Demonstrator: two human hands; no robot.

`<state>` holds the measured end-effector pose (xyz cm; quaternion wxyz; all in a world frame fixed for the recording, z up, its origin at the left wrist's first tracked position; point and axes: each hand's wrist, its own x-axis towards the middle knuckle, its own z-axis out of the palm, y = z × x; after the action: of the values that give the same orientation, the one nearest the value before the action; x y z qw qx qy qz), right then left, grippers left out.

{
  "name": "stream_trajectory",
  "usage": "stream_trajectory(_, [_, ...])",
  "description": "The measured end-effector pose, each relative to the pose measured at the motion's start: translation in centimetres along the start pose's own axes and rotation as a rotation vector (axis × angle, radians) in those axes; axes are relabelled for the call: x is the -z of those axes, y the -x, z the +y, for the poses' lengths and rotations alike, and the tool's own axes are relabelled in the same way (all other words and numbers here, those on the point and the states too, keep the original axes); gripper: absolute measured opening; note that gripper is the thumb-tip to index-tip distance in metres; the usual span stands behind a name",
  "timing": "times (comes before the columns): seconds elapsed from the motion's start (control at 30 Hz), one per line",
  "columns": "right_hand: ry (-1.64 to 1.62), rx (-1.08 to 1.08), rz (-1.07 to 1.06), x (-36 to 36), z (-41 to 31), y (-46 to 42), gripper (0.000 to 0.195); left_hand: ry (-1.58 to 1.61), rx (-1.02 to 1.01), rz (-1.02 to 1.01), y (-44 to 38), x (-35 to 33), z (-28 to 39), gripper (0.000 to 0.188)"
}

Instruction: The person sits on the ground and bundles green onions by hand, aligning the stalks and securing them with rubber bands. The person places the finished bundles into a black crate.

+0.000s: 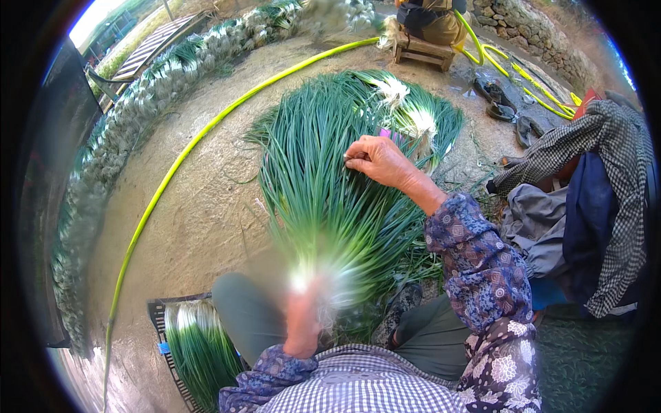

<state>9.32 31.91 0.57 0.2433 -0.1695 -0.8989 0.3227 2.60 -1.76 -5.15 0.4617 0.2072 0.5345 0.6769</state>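
My left hand [303, 322], partly blurred, is closed around the white root end of green onions [310, 253] just above my lap. Their green leaves fan forward over a large heap of green onions [315, 124] on the ground. My right hand [379, 159] is over the middle of the heap, thumb and forefinger pinched together; whether something thin is between the fingertips, I cannot tell. Beyond it, bunches with white roots [418, 121] lie on the heap's far right. A black plastic crate [160, 315] by my left knee holds green onions laid side by side, white ends forward.
A yellow hose [178, 160] curves over the wet ground on the left, before a long row of bunched onions [155, 85]. Another person [431, 20] sits on a wooden stool [423, 51] ahead. Shoes [498, 100] and draped clothes [591, 206] are on the right.
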Motion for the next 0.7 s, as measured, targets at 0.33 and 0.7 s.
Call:
stream_trajectory(0.33, [-0.237, -0.201, 0.154, 3.2, 0.7, 0.5, 0.014, 0.147, 0.14, 0.094, 0.0, -1.3, 1.4, 0.043])
stream_trajectory(0.7, [-0.31, -0.248, 0.33, 1.6, 2.9, 0.1, 0.008, 0.032, 0.047, 0.062, -0.3, -0.9, 0.4, 0.046])
